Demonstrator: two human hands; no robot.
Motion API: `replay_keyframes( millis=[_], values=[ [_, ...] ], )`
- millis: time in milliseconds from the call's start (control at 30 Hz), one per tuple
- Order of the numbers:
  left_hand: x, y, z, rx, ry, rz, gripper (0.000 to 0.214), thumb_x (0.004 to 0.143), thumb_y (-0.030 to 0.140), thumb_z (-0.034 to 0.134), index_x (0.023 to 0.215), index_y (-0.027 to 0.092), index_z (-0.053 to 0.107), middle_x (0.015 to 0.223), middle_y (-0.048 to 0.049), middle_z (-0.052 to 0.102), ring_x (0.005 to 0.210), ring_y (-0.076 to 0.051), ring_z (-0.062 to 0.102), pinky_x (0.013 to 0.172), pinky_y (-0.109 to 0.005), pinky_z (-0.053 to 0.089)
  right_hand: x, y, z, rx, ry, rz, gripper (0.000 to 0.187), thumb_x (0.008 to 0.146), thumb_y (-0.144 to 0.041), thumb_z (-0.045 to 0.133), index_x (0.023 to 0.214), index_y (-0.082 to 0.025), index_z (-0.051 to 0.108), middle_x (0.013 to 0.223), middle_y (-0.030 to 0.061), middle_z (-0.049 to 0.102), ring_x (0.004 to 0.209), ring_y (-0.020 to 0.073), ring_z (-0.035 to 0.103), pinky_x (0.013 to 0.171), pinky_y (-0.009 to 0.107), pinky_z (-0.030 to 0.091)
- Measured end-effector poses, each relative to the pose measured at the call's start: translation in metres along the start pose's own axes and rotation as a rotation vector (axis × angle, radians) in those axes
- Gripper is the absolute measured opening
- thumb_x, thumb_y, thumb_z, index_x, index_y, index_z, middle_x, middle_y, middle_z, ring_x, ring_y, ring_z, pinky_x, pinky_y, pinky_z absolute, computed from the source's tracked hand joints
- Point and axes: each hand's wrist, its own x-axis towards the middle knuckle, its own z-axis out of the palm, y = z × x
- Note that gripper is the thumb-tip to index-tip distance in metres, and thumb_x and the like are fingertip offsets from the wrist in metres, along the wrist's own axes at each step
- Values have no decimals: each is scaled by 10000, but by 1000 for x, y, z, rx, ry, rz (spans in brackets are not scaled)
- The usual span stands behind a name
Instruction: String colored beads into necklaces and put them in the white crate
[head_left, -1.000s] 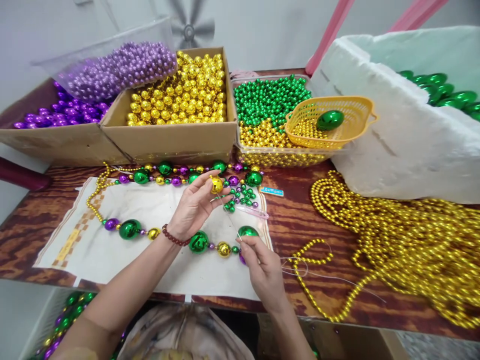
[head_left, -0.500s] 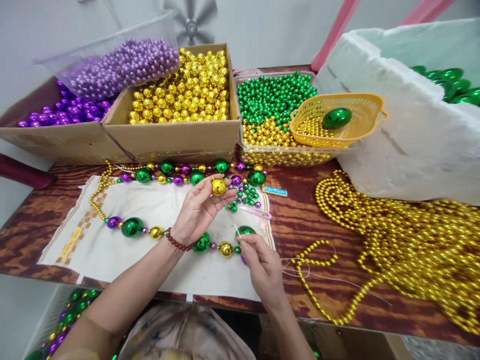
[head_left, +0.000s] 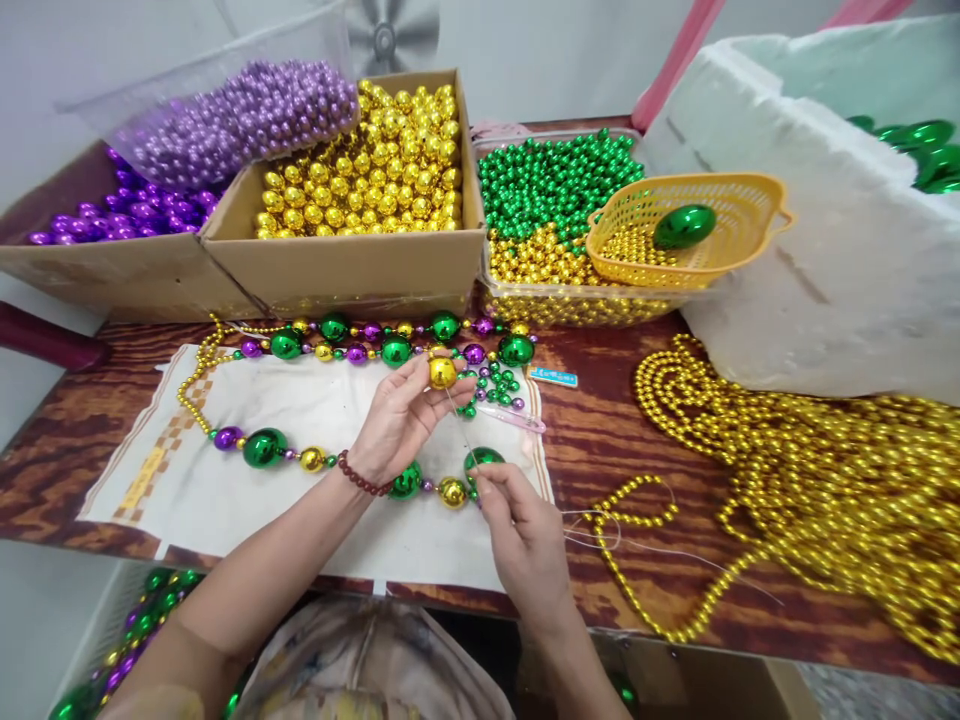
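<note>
While the left hand pinches a gold bead near the frame's centre, the right hand, lower and to the right, grips a thin strand in its fingertips. The strand's long axis slants up and leftward, pointing at the bead.

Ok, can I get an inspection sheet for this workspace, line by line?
Surface: white cloth on a wooden table.
Job's things: gold bead; bead string on the cloth.
Clutter: loose green beads, pink item, blue label; gold strings at right.
Hands: left hand holds the gold bead; right hand pinches a fine strand leading toward it.
Cables: nothing seen; only loose thread on the table.
Surroundings: cartons, foam box, fan behind.
</note>
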Motion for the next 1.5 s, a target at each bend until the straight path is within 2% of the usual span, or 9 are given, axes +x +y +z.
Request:
replay_keyframes(
  millis=[433, 767, 967, 1067, 1233, 1300, 1367, 1433, 1500],
  values=[
    [-2, 1, 1, 115, -13, 70, 307, 827, 354, 770, 1057, 164, 697, 1118, -96, 732, 947, -231, 734, 928, -372, 553, -2, -1, -9, -110, -38, -73, 160, 977, -272, 489, 922, -212, 627, 670, -18, 661, 508, 116, 585, 486, 212, 382],
    [-3, 1, 3, 47, -4, 38, 268, 857, 336, 742, 1035, 140, 699, 1062, -94, 735, 900, -202, 731, 897, -355, 564, -6, 5, 2, -28, 20, -73, 146, 981, -228, 479, 943, -200, 618, 676, -22, 644, 556, 114, 612, 528, 202, 416],
    [-10, -16, 6, 95, -18, -59, 332, 791, 380, 800, 994, 133, 710, 1002, -95, 732, 884, -222, 728, 876, -375, 562, 0, 1, 5, 18, 70, -12, 160, 983, -270, 477, 947, -190, 611, 696, -17, 644, 541, 108, 571, 520, 214, 407],
    [-15, -25, 7, 139, -32, -50, 344, 778, 402, 806, 997, 153, 712, 998, -91, 731, 925, -230, 713, 879, -382, 553, 7, 0, 8, 55, 95, 26, 163, 979, -284, 483, 952, -190, 613, 720, -8, 641, 577, 115, 568, 540, 219, 417],
    [-5, -16, -4, 457, -179, -45, 407, 882, 423, 688, 1217, 195, 649, 1164, -108, 695, 1002, -211, 681, 871, -342, 543, 14, 15, 0, 220, 161, 94, 188, 989, -348, 499, 950, -195, 602, 628, -45, 522, 518, 95, 469, 484, 206, 369],
    [11, -7, -15, 695, -157, 113, 387, 938, 393, 608, 1278, 209, 601, 1196, -105, 676, 1003, -200, 670, 870, -338, 536, 13, 21, -8, 332, 200, 115, 178, 989, -347, 508, 939, -197, 590, 593, -62, 472, 500, 87, 443, 476, 195, 371],
    [29, -2, -28, 1077, -155, 315, 268, 958, 307, 568, 1188, 186, 637, 1134, -97, 685, 987, -202, 651, 873, -342, 517, 11, 25, -15, 415, 221, 122, 149, 985, -327, 521, 950, -198, 587, 598, -63, 484, 518, 86, 471, 499, 189, 408],
    [43, -3, -38, 1516, -289, 429, 163, 955, 205, 538, 1038, 163, 673, 1032, -90, 689, 960, -209, 624, 861, -343, 494, 7, 27, -19, 471, 212, 114, 112, 977, -300, 533, 998, -203, 585, 632, -56, 540, 547, 89, 524, 537, 193, 455],
    [51, -10, -43, 1866, -524, 463, 169, 954, 147, 505, 951, 156, 674, 973, -87, 671, 937, -217, 596, 825, -335, 473, 4, 29, -20, 499, 192, 102, 113, 968, -281, 546, 1044, -207, 585, 673, -44, 596, 563, 93, 567, 556, 200, 486]
  ],
)
